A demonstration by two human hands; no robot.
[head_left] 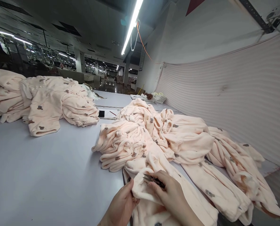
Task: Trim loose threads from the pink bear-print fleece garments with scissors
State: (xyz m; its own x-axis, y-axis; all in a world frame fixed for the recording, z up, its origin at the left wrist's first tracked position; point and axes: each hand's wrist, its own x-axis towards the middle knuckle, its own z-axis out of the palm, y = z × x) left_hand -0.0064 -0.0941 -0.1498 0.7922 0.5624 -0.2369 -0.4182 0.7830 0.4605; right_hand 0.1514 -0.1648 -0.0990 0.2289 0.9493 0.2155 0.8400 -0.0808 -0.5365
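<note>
Cuff (143,193), toward the surface's (47,175) near edge, is pinched by the left hand (122,202), apparently steadied for snips (155,180) the right hand (172,190) grips.

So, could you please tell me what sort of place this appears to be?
Probably a garment workshop: heaps of pale pink garments lie on a broad table, the right hand holds small snips, and strip lights hang overhead.

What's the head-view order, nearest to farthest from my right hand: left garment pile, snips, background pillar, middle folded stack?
1. Snips: in your right hand.
2. Middle folded stack: just beyond, leftward.
3. Left garment pile: far left on the table.
4. Background pillar: well beyond the table.
</note>
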